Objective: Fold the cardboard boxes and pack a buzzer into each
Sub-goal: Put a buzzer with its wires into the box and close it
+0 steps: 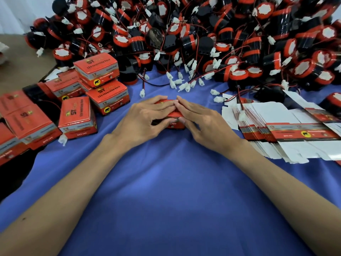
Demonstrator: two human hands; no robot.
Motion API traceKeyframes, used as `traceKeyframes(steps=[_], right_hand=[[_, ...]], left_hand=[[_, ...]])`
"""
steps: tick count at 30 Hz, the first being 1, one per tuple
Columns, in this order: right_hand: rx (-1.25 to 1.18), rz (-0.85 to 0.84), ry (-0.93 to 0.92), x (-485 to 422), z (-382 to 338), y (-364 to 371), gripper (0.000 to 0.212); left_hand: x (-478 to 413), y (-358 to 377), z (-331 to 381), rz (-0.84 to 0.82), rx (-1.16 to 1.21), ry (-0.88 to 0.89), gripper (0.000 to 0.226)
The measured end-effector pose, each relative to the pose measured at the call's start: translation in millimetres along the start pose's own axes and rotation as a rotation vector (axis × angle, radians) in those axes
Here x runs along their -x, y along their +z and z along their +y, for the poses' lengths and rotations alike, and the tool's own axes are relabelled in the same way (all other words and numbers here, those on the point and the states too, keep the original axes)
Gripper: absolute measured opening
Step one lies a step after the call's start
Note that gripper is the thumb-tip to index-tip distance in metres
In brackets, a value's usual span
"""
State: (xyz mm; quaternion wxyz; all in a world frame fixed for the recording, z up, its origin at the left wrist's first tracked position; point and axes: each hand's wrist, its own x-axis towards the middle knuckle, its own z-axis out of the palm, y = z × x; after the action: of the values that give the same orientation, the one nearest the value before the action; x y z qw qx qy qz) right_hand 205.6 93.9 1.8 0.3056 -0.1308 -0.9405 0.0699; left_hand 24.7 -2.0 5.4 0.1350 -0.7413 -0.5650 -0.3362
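Observation:
A small red cardboard box sits on the blue cloth in the middle, mostly covered by both hands. My left hand holds it from the left, fingers flat over the top and thumb against the front. My right hand holds it from the right the same way; the fingertips of both hands meet over the lid. A huge heap of black-and-red buzzers with red wires and white plugs fills the back. Whether a buzzer is inside the held box is hidden.
Several closed red boxes are piled at the left. A stack of flat unfolded box blanks lies at the right. Loose white connectors trail onto the cloth just behind the hands.

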Motion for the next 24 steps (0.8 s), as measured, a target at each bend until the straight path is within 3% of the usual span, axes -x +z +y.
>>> traceKeyframes(steps=[6, 9, 14, 19, 22, 24], right_hand=[[0.085, -0.081, 0.111, 0, 0, 3, 0.053], [0.107, -0.106, 0.107, 0, -1, 2, 0.051], [0.113, -0.187, 0.094, -2, -2, 1, 0.046], [0.095, -0.229, 0.106, -1, -3, 0, 0.042], [0.099, -0.243, 0.12, -2, -4, -1, 0.041], [0.099, -0.254, 0.128, -3, -5, -1, 0.04]], left_hand=[[1, -7, 2, 0.118, -0.268, 0.034, 0.028], [4, -13, 2, 0.183, -0.278, -0.056, 0.019], [9, -16, -1, -0.103, -0.218, -0.472, 0.059], [6, -33, -4, 0.066, -0.49, -0.491, 0.049], [8, -41, -15, -0.029, -0.614, -0.631, 0.05], [11, -38, -16, -0.082, -0.646, -0.624, 0.047]])
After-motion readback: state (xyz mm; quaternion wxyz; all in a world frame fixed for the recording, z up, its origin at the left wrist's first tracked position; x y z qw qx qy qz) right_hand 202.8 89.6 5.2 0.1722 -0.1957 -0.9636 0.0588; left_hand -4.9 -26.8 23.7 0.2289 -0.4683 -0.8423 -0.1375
